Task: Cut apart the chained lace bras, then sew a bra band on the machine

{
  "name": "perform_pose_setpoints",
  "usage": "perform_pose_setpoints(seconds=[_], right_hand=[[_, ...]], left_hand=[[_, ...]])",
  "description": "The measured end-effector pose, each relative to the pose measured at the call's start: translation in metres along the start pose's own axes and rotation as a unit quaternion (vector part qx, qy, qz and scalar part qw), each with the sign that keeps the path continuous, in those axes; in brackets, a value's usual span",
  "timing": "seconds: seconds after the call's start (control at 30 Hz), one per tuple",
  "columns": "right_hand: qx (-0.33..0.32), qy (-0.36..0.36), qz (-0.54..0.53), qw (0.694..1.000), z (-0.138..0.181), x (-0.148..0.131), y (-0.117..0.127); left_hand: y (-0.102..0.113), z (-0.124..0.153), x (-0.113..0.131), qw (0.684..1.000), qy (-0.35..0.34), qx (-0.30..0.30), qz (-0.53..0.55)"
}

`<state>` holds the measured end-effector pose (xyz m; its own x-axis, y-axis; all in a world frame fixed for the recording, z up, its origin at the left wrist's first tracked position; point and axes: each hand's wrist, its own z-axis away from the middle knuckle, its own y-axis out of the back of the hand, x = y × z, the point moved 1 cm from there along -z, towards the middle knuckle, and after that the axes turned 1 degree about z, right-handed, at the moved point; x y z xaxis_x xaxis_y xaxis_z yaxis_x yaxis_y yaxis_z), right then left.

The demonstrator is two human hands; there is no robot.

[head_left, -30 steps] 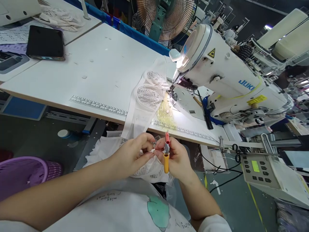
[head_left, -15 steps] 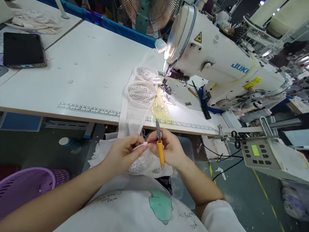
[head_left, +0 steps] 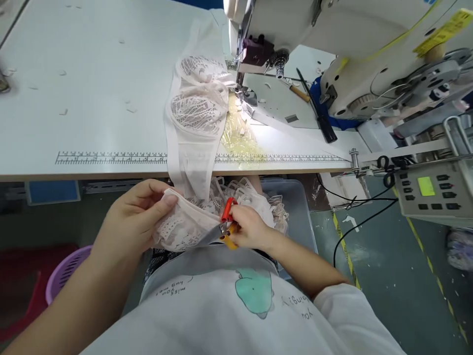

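Beside the bench (head_left: 111, 123), hold lace fabric (head_left: 177, 229) taut, pinched in left hand (head_left: 133, 217), and slowly guide scissors (head_left: 223, 228) gripped in right hand (head_left: 249, 227)

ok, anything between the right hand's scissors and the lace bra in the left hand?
Nothing visible. The scissors in the right hand overlap the lace bra in view; contact is unclear. The left hand pinches its edge, off to one side.

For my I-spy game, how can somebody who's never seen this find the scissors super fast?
Find the big white sewing machine at the top, then look down past the white table to the person's right hand. It holds the scissors, blades by the pale lace bra. One red handle and one orange handle set them apart from it.
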<state>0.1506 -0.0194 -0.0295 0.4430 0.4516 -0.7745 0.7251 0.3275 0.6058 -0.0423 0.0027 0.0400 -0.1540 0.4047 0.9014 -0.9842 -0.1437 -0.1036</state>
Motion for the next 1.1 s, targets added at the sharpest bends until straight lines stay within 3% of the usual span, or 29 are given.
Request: perform_pose_setpoints(seconds=[0.17, 0.27, 0.53, 0.7, 0.87, 1.1], right_hand=[[-0.025, -0.042, -0.076, 0.996, 0.009, -0.009, -0.021], [-0.019, -0.076, -0.064, 0.995, 0.006, -0.005, -0.024], [-0.055, 0.008, 0.070, 0.996, 0.006, 0.007, 0.005], [-0.051, 0.021, 0.124, 0.991, 0.025, 0.015, 0.022], [-0.032, -0.086, 0.031, 0.995, 0.044, 0.024, 0.032], [0.055, -0.210, -0.042, 0.975, 0.060, 0.032, 0.032]], left_hand=[[0.014, -0.005, -0.011, 0.999, 0.024, 0.021, -0.025], [0.020, -0.012, -0.024, 0.999, 0.019, 0.028, -0.015], [0.030, -0.020, -0.033, 0.995, -0.080, 0.050, -0.041], [0.037, -0.023, -0.036, 0.992, -0.089, 0.069, -0.054], [0.040, -0.026, -0.038, 0.993, -0.096, 0.066, -0.008], [0.036, -0.022, -0.035, 0.995, -0.060, 0.073, 0.011]])
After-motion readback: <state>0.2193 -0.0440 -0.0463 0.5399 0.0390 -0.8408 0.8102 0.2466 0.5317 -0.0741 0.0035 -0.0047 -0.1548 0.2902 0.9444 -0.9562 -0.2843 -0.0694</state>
